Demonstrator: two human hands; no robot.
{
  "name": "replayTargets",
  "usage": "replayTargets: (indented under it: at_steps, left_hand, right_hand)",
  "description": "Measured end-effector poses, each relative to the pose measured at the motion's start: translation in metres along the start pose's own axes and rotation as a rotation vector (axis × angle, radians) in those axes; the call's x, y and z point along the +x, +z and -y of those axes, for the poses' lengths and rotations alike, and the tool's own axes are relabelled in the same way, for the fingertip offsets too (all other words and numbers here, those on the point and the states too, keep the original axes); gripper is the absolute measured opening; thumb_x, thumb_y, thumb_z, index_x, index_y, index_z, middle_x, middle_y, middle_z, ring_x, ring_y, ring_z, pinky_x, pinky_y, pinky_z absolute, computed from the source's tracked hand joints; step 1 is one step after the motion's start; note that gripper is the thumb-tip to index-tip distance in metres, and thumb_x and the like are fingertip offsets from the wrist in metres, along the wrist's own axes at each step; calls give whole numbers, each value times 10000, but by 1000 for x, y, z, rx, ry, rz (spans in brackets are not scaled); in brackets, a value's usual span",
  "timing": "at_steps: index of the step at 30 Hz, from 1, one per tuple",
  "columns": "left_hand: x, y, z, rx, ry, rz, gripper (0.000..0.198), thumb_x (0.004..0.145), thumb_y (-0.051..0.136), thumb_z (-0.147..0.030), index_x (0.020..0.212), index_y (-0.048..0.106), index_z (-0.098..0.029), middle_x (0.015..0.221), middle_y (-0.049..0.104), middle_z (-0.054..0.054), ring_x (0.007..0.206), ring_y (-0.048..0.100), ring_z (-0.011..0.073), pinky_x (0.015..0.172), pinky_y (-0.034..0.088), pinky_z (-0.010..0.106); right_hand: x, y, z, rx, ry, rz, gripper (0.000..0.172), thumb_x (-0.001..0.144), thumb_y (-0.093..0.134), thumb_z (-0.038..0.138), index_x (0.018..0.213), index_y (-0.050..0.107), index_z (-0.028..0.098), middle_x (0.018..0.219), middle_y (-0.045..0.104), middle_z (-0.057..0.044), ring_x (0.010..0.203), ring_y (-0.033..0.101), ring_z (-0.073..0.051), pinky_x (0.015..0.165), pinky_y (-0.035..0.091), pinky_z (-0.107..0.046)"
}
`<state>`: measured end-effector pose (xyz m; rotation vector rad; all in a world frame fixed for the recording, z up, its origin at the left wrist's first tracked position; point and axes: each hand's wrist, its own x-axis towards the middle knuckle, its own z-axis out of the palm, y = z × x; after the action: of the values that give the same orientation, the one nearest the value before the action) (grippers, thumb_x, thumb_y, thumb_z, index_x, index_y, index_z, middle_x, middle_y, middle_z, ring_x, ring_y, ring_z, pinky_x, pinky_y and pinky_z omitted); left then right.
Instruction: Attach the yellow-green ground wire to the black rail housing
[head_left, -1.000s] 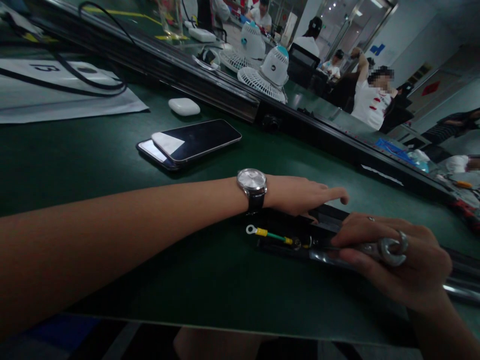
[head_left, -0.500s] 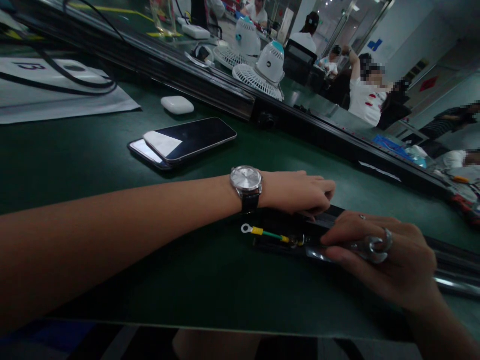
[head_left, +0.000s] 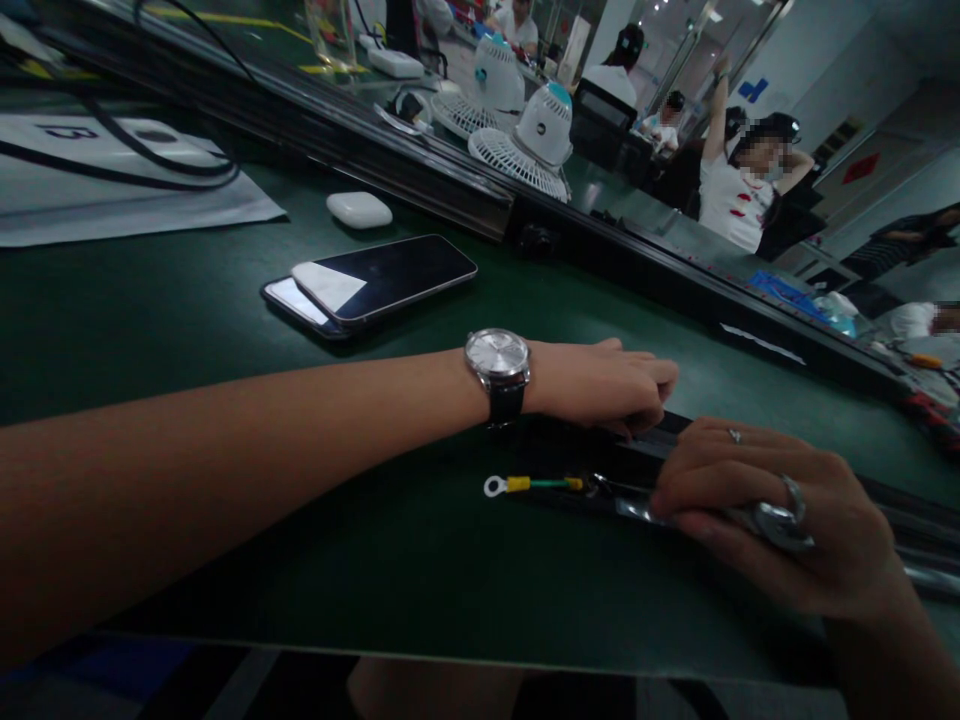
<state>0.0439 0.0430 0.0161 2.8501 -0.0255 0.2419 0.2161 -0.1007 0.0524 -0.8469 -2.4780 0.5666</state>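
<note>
My left hand [head_left: 607,385], with a silver watch [head_left: 497,362] on its wrist, rests with fingers curled on the far side of a long black rail [head_left: 660,470] lying on the green table [head_left: 225,540]. My right hand [head_left: 780,515] is closed around a metal wrench [head_left: 776,520], whose shaft lies along the rail's near side. A green wire [head_left: 536,485] with yellow sleeves and a white ring terminal pokes out leftward from the rail's end.
Two stacked phones [head_left: 371,280] and a white earbud case [head_left: 358,209] lie behind my left arm. A black conveyor frame [head_left: 450,190] crosses the back, with white fans [head_left: 525,135] beyond it. Other people sit at far benches. White paper and black cables [head_left: 112,180] lie at left.
My left index finger, stretched out a second ago, has curled in on the rail. My right hand with the wrench has tipped down, and the wire's end now lies lower.
</note>
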Motion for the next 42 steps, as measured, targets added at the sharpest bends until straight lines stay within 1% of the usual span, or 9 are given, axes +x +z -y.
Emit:
replayTargets:
  at_steps: [6,9,14,23,28,30,35,38,42]
  left_hand:
    - [-2,4,1,-71,-49,-6,79,882,643,-178,912,687,-236,1160,609,44,1092,524,219,823,380,345]
    - [-1,3,-1,-80,-62,12,63,898,632,-182,915,669,-230,1113,627,44,1069,540,214,815,385,339]
    - [-1,2,-3,-54,-59,12,46,902,641,-186,919,665,-221,1092,638,48,1048,557,215,779,377,331]
    - [-1,3,-2,-53,-63,15,80,904,620,-164,935,665,-222,1087,639,43,1045,555,208,789,371,328]
    - [0,5,1,-49,-54,9,92,903,601,-155,925,662,-221,1073,636,47,1029,560,209,791,378,333]
    - [-1,5,0,-64,-54,19,83,905,605,-162,925,660,-220,1078,635,49,1032,560,207,808,386,333]
    - [-3,2,0,-100,-45,41,89,905,601,-156,913,669,-213,1105,640,51,1035,567,206,847,400,346]
    - [-3,4,1,-95,-31,24,81,902,611,-160,911,673,-210,1110,644,54,1032,571,207,840,406,351]
    - [-2,8,4,-85,-26,-14,77,906,625,-188,943,686,-216,1104,646,59,1037,572,216,828,409,358]
  right_hand:
    - [-5,7,4,-77,168,-212,94,906,739,202,987,697,227,823,735,-8,694,699,-178,579,514,-293]
    - [-3,13,7,-131,191,-255,101,893,770,227,966,706,251,819,750,6,680,716,-174,539,504,-269]
    - [-1,16,10,-126,191,-212,146,878,797,263,983,701,235,850,752,-12,725,723,-185,582,531,-280]
    - [0,13,9,-110,138,-166,99,908,715,155,992,688,200,818,716,-27,710,682,-178,620,525,-316]
    - [1,13,6,-114,142,-144,98,933,680,158,1025,674,191,821,702,-29,720,669,-178,634,515,-321]
    - [0,10,4,-135,128,-92,124,951,660,160,1070,659,195,863,714,-35,774,681,-188,676,529,-327]
    - [-5,-8,-1,-98,1,74,197,964,649,147,1151,649,210,982,738,-41,900,703,-202,802,560,-346]
    - [-7,-12,0,-99,40,38,176,963,642,139,1124,655,210,960,736,-41,872,705,-199,761,559,-335]
    - [-7,-9,4,-173,127,-67,55,954,676,224,1006,660,226,868,717,-29,741,691,-186,632,528,-299]
